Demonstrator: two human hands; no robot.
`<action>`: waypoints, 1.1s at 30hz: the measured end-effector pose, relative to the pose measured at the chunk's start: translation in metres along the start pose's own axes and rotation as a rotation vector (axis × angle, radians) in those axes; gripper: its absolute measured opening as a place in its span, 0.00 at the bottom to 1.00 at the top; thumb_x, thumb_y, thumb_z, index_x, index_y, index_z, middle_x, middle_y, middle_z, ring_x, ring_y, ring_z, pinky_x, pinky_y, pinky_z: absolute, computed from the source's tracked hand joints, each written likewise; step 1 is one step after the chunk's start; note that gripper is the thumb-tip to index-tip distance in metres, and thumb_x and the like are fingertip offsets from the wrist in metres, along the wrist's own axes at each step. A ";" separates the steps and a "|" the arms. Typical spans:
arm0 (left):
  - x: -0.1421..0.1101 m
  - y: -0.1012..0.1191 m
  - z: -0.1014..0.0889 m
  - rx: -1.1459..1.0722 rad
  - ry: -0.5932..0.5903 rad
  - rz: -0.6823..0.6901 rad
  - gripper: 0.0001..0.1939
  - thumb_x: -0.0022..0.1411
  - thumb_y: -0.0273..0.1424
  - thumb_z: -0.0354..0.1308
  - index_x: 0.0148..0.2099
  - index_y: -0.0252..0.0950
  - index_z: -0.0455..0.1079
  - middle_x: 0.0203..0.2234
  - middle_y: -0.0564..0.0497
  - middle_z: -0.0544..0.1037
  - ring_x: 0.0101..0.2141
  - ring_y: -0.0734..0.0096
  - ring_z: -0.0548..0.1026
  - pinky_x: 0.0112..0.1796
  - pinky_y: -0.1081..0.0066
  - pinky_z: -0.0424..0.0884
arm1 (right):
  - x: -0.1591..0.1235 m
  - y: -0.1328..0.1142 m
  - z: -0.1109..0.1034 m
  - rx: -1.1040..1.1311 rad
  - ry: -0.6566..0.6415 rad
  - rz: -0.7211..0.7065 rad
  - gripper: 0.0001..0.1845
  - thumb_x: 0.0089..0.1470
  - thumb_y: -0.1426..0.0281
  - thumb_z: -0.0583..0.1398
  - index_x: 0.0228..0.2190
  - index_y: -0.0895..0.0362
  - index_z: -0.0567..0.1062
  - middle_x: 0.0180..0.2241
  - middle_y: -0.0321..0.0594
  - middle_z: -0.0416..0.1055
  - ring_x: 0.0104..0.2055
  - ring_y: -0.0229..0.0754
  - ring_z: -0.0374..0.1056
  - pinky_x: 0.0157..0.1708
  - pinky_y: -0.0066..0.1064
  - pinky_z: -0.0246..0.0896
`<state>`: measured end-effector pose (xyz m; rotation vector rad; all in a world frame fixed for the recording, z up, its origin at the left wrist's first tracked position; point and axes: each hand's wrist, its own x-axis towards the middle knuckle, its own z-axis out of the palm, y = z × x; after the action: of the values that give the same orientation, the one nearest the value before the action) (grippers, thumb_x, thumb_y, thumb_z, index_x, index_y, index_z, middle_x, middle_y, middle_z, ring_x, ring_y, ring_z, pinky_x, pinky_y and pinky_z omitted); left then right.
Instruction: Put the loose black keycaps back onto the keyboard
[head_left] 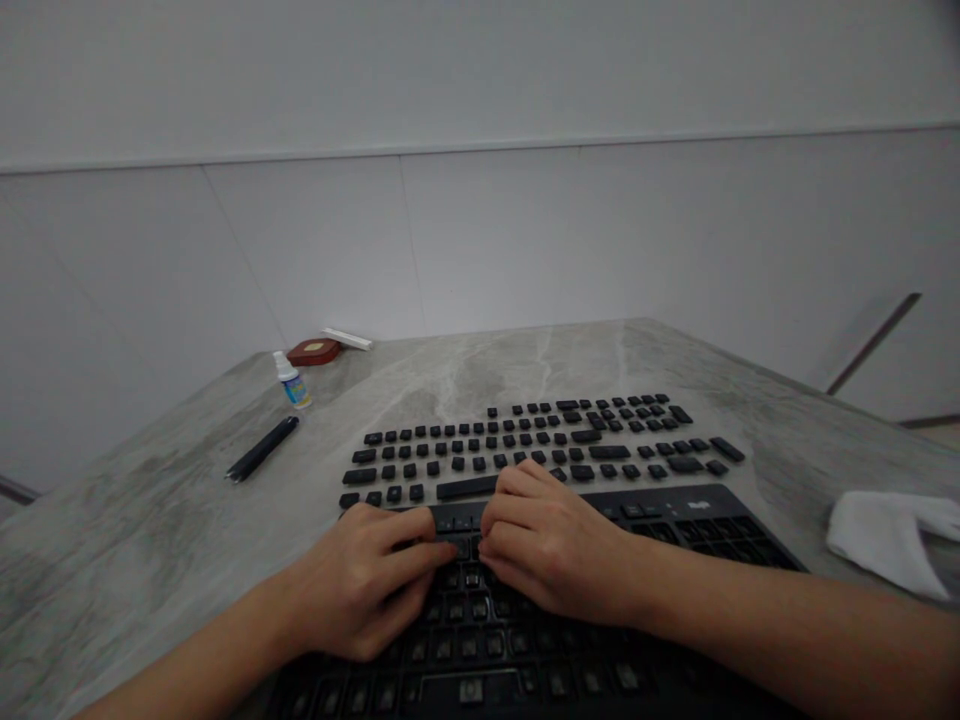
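With the keyboard (457, 642) as the clock's centre and 12 away from the person, the left hand (375, 578) lay at 10 o'clock and the right hand (551, 545) at 1. The keyboard rested on the near part of the table (165, 540), black, most of its visible sockets without caps; a pale logo (699, 505) showed at 2 o'clock.

The left hand's fingers were bent, one fingertip touching the keyboard near its far edge. The right hand's fingers were curled close together just beside it, touching the keyboard too. Whether either grip grasped anything could not be told, as the fingers hid what lay under them. The left forearm reached in from 8 o'clock, the right from just past 3.

Loose keys (585, 437) lay in rows on the table from 11 to 1 o'clock, the long bar (466, 487) among those nearest the keyboard. At 10 lay a slim dark tool (262, 450); beyond it, between 10 and 11, stood a white bottle (292, 380). A brown box (313, 351) and a white strip (346, 339) sat near the wall (487, 240) at 11. Near 3 lay a white cloth (885, 535).
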<state>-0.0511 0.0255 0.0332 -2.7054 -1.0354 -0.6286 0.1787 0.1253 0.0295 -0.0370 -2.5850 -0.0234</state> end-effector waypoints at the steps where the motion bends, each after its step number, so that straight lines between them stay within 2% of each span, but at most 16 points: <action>1: 0.000 0.000 0.000 -0.002 0.001 0.001 0.15 0.65 0.22 0.49 0.50 0.33 0.71 0.32 0.47 0.74 0.25 0.69 0.72 0.22 0.71 0.65 | 0.000 0.000 0.000 0.006 -0.008 0.003 0.10 0.62 0.72 0.58 0.28 0.58 0.74 0.29 0.39 0.73 0.34 0.42 0.60 0.36 0.38 0.51; 10: 0.002 0.000 -0.001 0.003 0.001 0.003 0.15 0.65 0.22 0.48 0.50 0.34 0.71 0.32 0.47 0.75 0.25 0.68 0.72 0.22 0.71 0.65 | -0.001 0.001 0.000 0.159 -0.041 0.063 0.06 0.60 0.73 0.59 0.31 0.59 0.75 0.35 0.41 0.74 0.38 0.42 0.63 0.40 0.36 0.58; 18: 0.002 0.000 -0.001 -0.011 -0.002 -0.001 0.15 0.65 0.22 0.48 0.51 0.33 0.70 0.32 0.47 0.74 0.25 0.68 0.72 0.22 0.71 0.65 | -0.001 0.001 0.000 0.298 -0.063 0.157 0.03 0.53 0.77 0.62 0.29 0.58 0.74 0.32 0.40 0.72 0.37 0.42 0.64 0.39 0.34 0.61; 26: 0.000 0.000 -0.001 -0.016 -0.019 -0.002 0.15 0.65 0.22 0.48 0.51 0.34 0.70 0.32 0.47 0.74 0.25 0.68 0.72 0.22 0.70 0.65 | -0.002 0.002 0.002 0.330 0.000 0.167 0.04 0.55 0.76 0.61 0.34 0.60 0.77 0.34 0.42 0.74 0.38 0.43 0.65 0.41 0.36 0.63; 33: -0.001 -0.001 0.001 -0.015 -0.031 -0.008 0.16 0.65 0.22 0.49 0.52 0.34 0.69 0.33 0.47 0.74 0.26 0.67 0.72 0.22 0.69 0.64 | -0.004 0.003 0.006 0.319 0.032 0.122 0.05 0.56 0.75 0.62 0.31 0.58 0.79 0.35 0.41 0.74 0.37 0.41 0.65 0.40 0.35 0.63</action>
<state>-0.0524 0.0256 0.0318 -2.7340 -1.0534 -0.5997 0.1788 0.1288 0.0224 -0.0758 -2.5187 0.4284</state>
